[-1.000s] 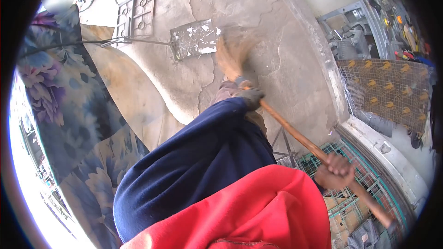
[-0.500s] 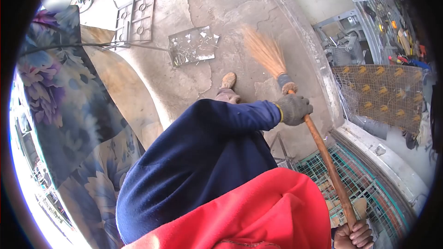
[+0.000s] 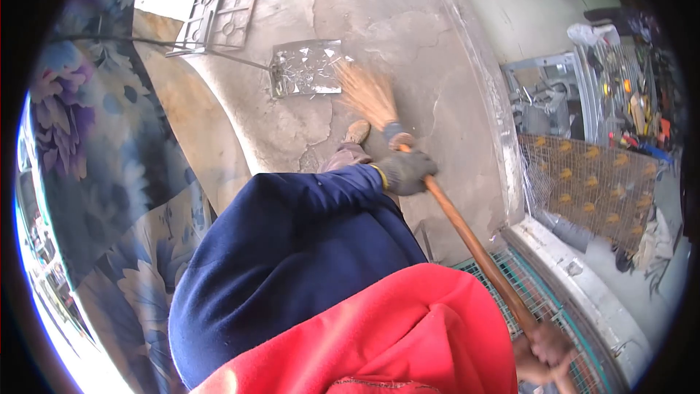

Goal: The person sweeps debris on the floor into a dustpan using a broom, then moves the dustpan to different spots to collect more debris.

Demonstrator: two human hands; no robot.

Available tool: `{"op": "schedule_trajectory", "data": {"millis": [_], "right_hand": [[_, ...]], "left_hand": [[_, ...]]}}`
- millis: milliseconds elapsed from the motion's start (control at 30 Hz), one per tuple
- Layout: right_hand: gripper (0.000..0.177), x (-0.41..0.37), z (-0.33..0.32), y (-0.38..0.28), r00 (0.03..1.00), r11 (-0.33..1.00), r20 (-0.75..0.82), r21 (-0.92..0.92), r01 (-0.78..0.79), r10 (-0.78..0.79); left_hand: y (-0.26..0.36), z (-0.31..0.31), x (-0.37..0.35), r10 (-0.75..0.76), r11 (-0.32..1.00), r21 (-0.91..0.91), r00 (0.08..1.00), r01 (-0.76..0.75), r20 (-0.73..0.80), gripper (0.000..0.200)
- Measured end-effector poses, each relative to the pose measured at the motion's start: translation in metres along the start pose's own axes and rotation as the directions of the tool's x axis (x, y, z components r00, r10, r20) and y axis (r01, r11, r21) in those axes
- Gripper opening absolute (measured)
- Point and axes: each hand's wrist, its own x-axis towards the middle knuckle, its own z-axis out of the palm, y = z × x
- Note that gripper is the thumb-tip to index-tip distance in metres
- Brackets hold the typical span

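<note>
A long wooden-handled broom (image 3: 474, 244) runs slantwise across the view. My left hand (image 3: 408, 173), in a grey knitted glove, is wrapped round the handle just above the binding. Bare and slightly blurred, my right hand (image 3: 550, 346) grips the handle's upper end at the lower right. The straw bristles (image 3: 367, 95) fan out over the concrete, their tips at the right edge of a flat metal dustpan (image 3: 306, 69). White shards and bits of debris lie on the pan. A thin rod reaches from the pan to the left.
A metal grille frame (image 3: 226, 11) lies beyond the pan. Floral cloth (image 3: 124, 138) hangs at left. On the right are a raised concrete edge (image 3: 485, 80), tools (image 3: 638, 109) and a patterned brown panel (image 3: 587, 186). Green wire mesh (image 3: 503, 277) lies near my right hand.
Both hands and the broom have moved left. The bristles have swept from the open floor on the right to the dustpan's edge. The view has shifted slightly.
</note>
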Motion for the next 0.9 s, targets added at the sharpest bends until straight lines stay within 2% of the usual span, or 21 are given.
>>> {"op": "schedule_trajectory", "data": {"millis": [33, 67, 100, 133, 200, 233, 367, 400, 433, 500, 533, 567, 600, 633, 667, 700, 733, 800, 833, 867, 900], "right_hand": [[0.039, 0.007, 0.003, -0.034, 0.996, 0.996, 0.058, -0.063, -0.058, 0.062], [0.043, 0.015, 0.018, -0.052, 0.998, 0.991, 0.056, 0.129, 0.025, -0.033], [0.042, 0.019, 0.028, -0.069, 0.994, 0.994, 0.034, 0.040, 0.103, -0.104], [0.042, 0.025, 0.030, -0.078, 0.979, 0.985, 0.128, 0.093, 0.148, -0.159], [0.042, 0.034, 0.051, -0.078, 0.962, 0.970, 0.177, 0.165, 0.180, -0.209], [0.041, 0.040, 0.063, -0.068, 0.945, 0.969, 0.241, 0.162, 0.186, -0.222], [0.039, 0.061, 0.112, 0.001, 0.910, 0.985, 0.381, 0.112, 0.130, -0.163], [0.038, 0.065, 0.131, 0.026, 0.920, 0.983, 0.354, 0.120, 0.136, -0.171], [0.032, 0.069, 0.132, 0.046, 0.900, 0.990, 0.413, 0.051, 0.133, -0.142], [0.027, 0.080, 0.155, 0.098, 0.863, 0.997, 0.505, 0.071, 0.001, -0.037], [0.024, 0.079, 0.170, 0.131, 0.905, 0.998, 0.426, 0.054, -0.011, -0.014], [0.019, 0.079, 0.188, 0.166, 0.906, 1.000, 0.424, 0.004, -0.020, 0.017], [0.018, 0.079, 0.204, 0.201, 0.814, 0.949, 0.572, -0.194, 0.250, -0.098], [0.019, 0.077, 0.221, 0.228, 0.836, 0.985, 0.545, -0.169, 0.042, 0.058], [0.021, 0.081, 0.227, 0.260, 0.811, 0.972, 0.569, -0.235, 0.000, 0.137], [0.023, 0.084, 0.223, 0.276, 0.782, 0.952, 0.583, -0.305, -0.041, 0.220], [0.023, 0.086, 0.224, 0.272, 0.783, 0.949, 0.582, -0.314, -0.035, 0.221], [0.027, 0.089, 0.233, 0.258, 0.746, 0.937, 0.614, -0.348, -0.038, 0.259], [0.028, 0.089, 0.229, 0.229, 0.734, 0.899, 0.605, -0.438, -0.017, 0.308], [0.025, 0.089, 0.218, 0.208, 0.772, 0.903, 0.558, -0.427, -0.048, 0.305], [0.023, 0.092, 0.202, 0.192, 0.796, 0.955, 0.575, -0.296, -0.013, 0.189]], "left_hand": [[0.022, -0.016, 0.008, 0.036, 0.999, -0.031, 0.999, -0.035, 0.015, 0.035], [0.039, -0.025, 0.016, 0.126, 0.992, -0.004, 0.992, -0.126, -0.030, 0.034], [0.050, -0.037, 0.023, 0.216, 0.976, 0.028, 0.973, -0.215, -0.074, 0.033], [0.060, -0.060, 0.025, 0.212, 0.977, 0.025, 0.973, -0.210, -0.096, 0.033], [0.071, -0.098, 0.024, 0.210, 0.977, 0.073, 0.969, -0.202, -0.131, 0.029], [0.059, -0.107, 0.031, 0.222, 0.973, 0.112, 0.951, -0.202, -0.213, 0.028], [-0.007, -0.175, 0.040, 0.031, 0.992, 0.123, 0.945, 0.010, -0.326, 0.025], [-0.036, -0.190, 0.048, -0.001, 0.993, 0.114, 0.947, 0.040, -0.322, 0.024], [-0.068, -0.203, 0.056, -0.032, 0.992, 0.106, 0.947, 0.069, -0.319, 0.024], [-0.119, -0.230, 0.055, -0.050, 0.976, 0.159, 0.858, 0.151, -0.510, 0.026], [-0.151, -0.238, 0.060, -0.142, 0.961, 0.116, 0.807, 0.251, -0.573, 0.028], [-0.188, -0.241, 0.067, -0.230, 0.936, 0.066, 0.743, 0.346, -0.628, 0.030], [-0.227, -0.238, 0.076, -0.245, 0.932, 0.015, 0.664, 0.361, -0.707, 0.032], [-0.251, -0.233, 0.081, -0.246, 0.922, 0.019, 0.624, 0.387, -0.742, 0.033], [-0.268, -0.224, 0.079, -0.247, 0.926, 0.011, 0.627, 0.378, -0.739, 0.033], [-0.280, -0.210, 0.079, -0.299, 0.902, 0.022, 0.660, 0.432, -0.689, 0.035], [-0.286, -0.202, 0.082, -0.350, 0.873, 0.039, 0.682, 0.485, -0.642, 0.037], [-0.269, -0.180, 0.087, -0.444, 0.861, 0.103, 0.836, 0.498, -0.323, 0.034], [-0.229, -0.175, 0.070, -0.381, 0.906, 0.080, 0.883, 0.416, -0.274, 0.040], [-0.186, -0.169, 0.052, -0.312, 0.942, 0.050, 0.922, 0.331, -0.230, 0.047], [-0.170, -0.147, 0.052, -0.223, 0.972, 0.017, 0.942, 0.234, -0.253, 0.046]]}}
